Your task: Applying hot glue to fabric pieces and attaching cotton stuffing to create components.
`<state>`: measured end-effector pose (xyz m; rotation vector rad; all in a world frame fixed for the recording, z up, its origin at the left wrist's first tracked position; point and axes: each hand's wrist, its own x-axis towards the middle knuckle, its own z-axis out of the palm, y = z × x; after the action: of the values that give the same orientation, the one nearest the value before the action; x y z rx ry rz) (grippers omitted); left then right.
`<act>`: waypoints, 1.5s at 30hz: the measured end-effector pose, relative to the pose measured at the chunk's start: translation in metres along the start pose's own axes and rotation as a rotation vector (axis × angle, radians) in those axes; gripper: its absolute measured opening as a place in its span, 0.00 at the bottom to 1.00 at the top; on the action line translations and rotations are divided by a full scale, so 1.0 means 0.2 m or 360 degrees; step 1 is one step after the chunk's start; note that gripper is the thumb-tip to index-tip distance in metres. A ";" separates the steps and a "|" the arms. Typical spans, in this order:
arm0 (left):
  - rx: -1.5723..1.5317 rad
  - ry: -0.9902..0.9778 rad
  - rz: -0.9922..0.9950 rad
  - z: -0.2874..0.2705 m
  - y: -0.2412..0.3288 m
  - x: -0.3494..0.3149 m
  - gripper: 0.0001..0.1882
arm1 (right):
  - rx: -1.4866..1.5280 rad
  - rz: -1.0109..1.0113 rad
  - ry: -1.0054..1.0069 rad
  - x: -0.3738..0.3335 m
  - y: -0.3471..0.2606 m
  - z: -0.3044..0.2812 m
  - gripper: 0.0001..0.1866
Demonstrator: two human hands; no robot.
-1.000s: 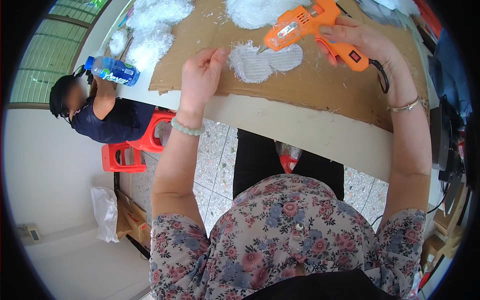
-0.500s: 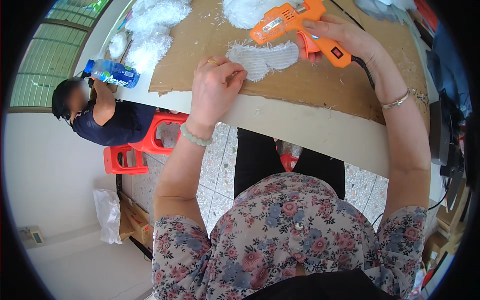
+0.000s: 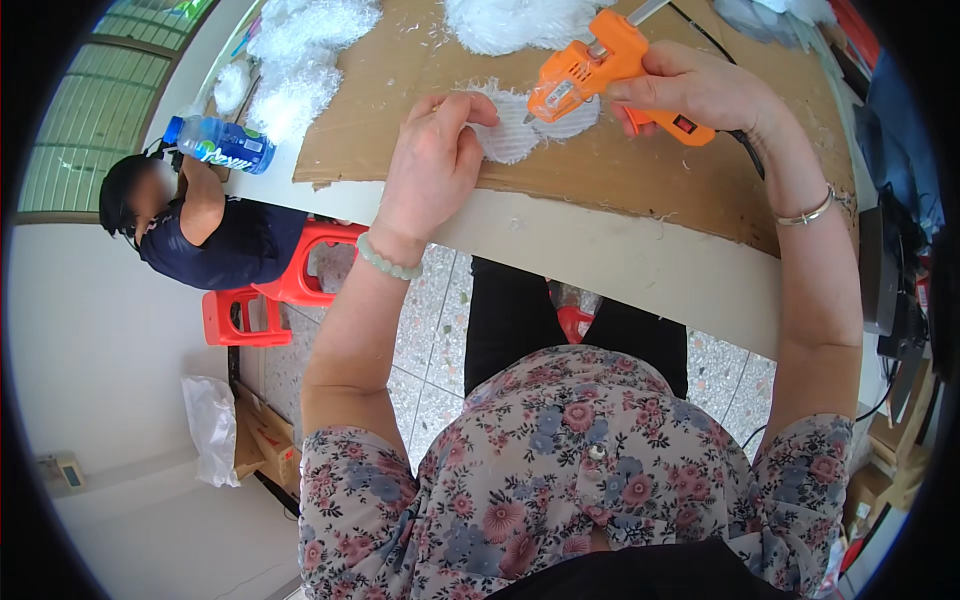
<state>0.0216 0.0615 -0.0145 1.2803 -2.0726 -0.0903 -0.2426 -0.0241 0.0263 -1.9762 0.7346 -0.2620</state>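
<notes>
An orange glue gun (image 3: 592, 72) is gripped in the right hand (image 3: 695, 88), with the fingers and thumb wrapped around its handle. A pale stick (image 3: 648, 12) is stuck in the back of the gun, and a black cord (image 3: 752, 155) is joined to the end of its handle. The thin tip is pointed down and to the left, over a fuzzy white piece (image 3: 510, 140). Whether the piece is touched by the tip cannot be told.

The fuzzy white piece is laid on a big brown cardboard sheet (image 3: 640, 180), and thin lines are seen across it. The left hand (image 3: 432, 165) is held at its left edge, with the fingers bent in. Whether the edge is pinched cannot be told.

The cardboard sheet is spread on a white tabletop (image 3: 600, 235), and small bits of white fluff are scattered over it. A white fluffy heap (image 3: 525, 22) is set behind the fuzzy white piece, and more white fluff (image 3: 290, 85) is piled to the left. A bottle with a blue cap (image 3: 225, 145) is kept by the left side of the tabletop, near another person (image 3: 235, 240).
</notes>
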 end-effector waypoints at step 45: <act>0.0023 -0.0126 0.0045 0.00 -0.05 0.02 0.14 | -0.0269 0.0088 0.0061 -0.02 -0.05 0.06 0.19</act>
<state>0.0282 0.0532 -0.0171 1.2742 -2.1616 -0.1149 -0.2369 -0.0106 0.0288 -2.1110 0.8591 -0.2109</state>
